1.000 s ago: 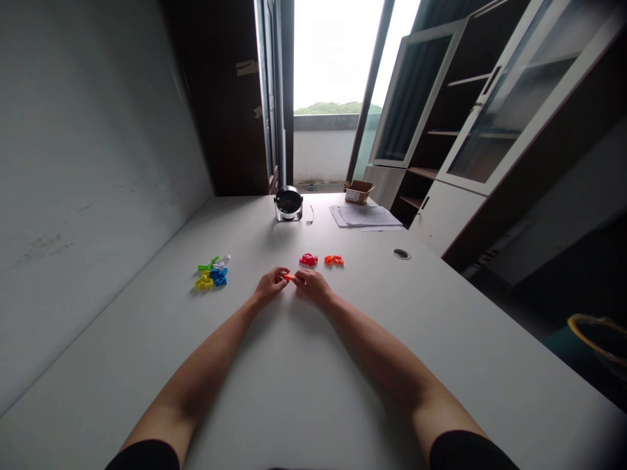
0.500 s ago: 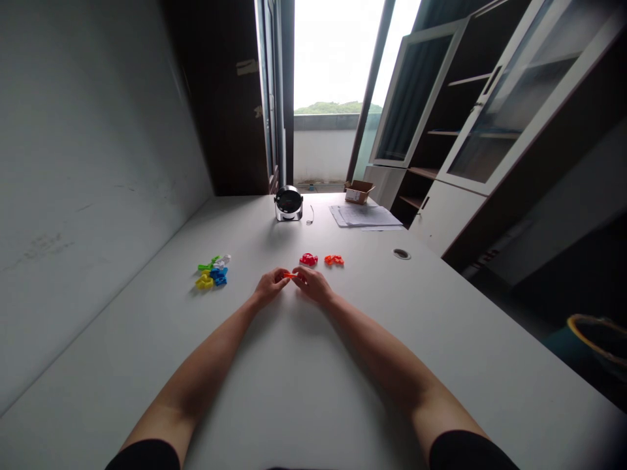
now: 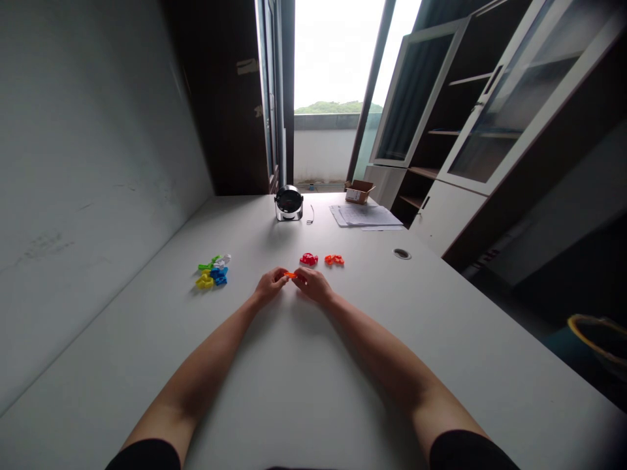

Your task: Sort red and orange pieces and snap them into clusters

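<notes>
Between my two hands is a small orange plastic piece, its exact shape too small to make out. The fingertips of my left hand pinch its left end, and my right hand grips the right end. Just beyond my right hand lies a little heap of red plastic pieces. Beside that heap, to the right, sit orange plastic pieces. Farther left on the table are yellow pieces, blue pieces, green pieces and white pieces, grouped close together.
A round black device on a stand is at the far end of the white table. Papers and an open cardboard box lie back right. A cable hole is near the right edge; a wall borders the left.
The orange piece between my fingers has turned slightly, showing a bit more of its surface. Both hands stay in nearly the same place, and the heaps have not moved.
</notes>
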